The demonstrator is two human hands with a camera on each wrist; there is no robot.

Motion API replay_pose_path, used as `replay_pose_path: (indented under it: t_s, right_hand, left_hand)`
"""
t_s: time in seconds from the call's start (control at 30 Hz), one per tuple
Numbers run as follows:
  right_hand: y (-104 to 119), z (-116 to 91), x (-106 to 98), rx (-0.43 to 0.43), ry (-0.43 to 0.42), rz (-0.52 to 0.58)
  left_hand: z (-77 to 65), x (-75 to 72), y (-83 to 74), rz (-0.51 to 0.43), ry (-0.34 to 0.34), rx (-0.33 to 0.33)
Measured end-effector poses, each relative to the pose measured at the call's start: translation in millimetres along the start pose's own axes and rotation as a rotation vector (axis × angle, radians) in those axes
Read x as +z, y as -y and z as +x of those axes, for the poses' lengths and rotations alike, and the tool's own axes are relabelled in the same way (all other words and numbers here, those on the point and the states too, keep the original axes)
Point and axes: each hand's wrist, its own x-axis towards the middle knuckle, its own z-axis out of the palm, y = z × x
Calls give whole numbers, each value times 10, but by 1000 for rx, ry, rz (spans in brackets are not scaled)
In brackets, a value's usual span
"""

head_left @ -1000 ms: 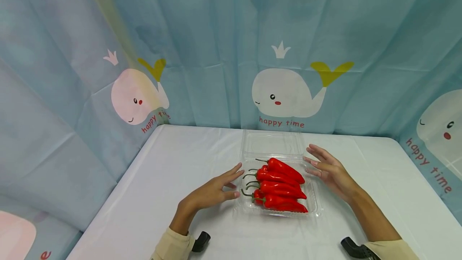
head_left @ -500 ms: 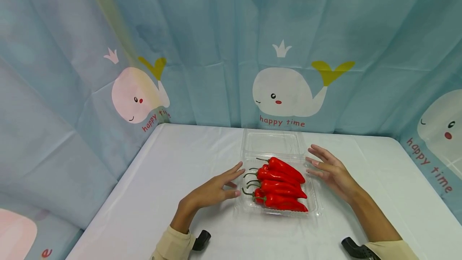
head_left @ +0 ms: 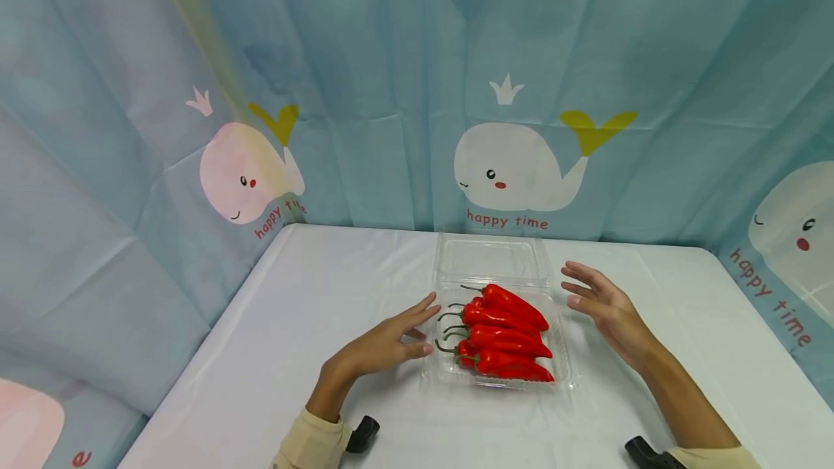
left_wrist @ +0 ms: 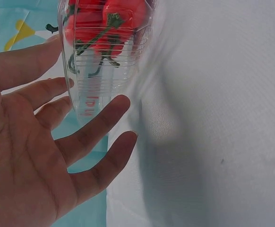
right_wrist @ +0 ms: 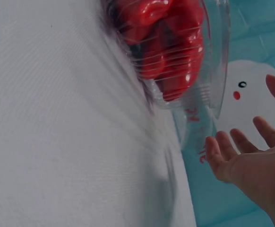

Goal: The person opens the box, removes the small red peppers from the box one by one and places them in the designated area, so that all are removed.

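Several long red peppers (head_left: 504, 339) with green stems lie side by side in a clear plastic clamshell box (head_left: 567, 375). The box's lid (head_left: 491, 259) is folded back flat behind it. My left hand (head_left: 384, 342) is at the box's left side, fingers spread and loosely extended, fingertips right at its wall. In the left wrist view the palm of this left hand (left_wrist: 29, 156) faces the ribbed box wall, holding nothing. To the right of the box, my right hand (head_left: 606, 313) hovers with relaxed fingers, apart from the box and holding nothing.
A white cloth covers the table (head_left: 313, 273). Behind it hangs a blue curtain (head_left: 384, 179) printed with whales, which also runs along the left and right sides. A black wrist device (head_left: 363, 434) sits by the left sleeve, and another (head_left: 651, 454) by the right.
My right hand has drawn a little to the right, away from the box's edge. The left hand, the box and the peppers have stayed where they were.
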Motion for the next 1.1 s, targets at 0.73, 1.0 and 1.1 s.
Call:
replay_pose_path:
  t_s: [0.73,1.0,1.1]
  right_hand:
    - [383,-197,344,-88,84,-75]
    - [439,-256,443,-110,157,-46]
    - [447,-277,467,-102,178,-40]
  left_hand:
    - [-14,-7,-7,-2,-4,17]
    - [0,-8,-7,1,-4,16]
    - [5,-5,-2,2,-6,20]
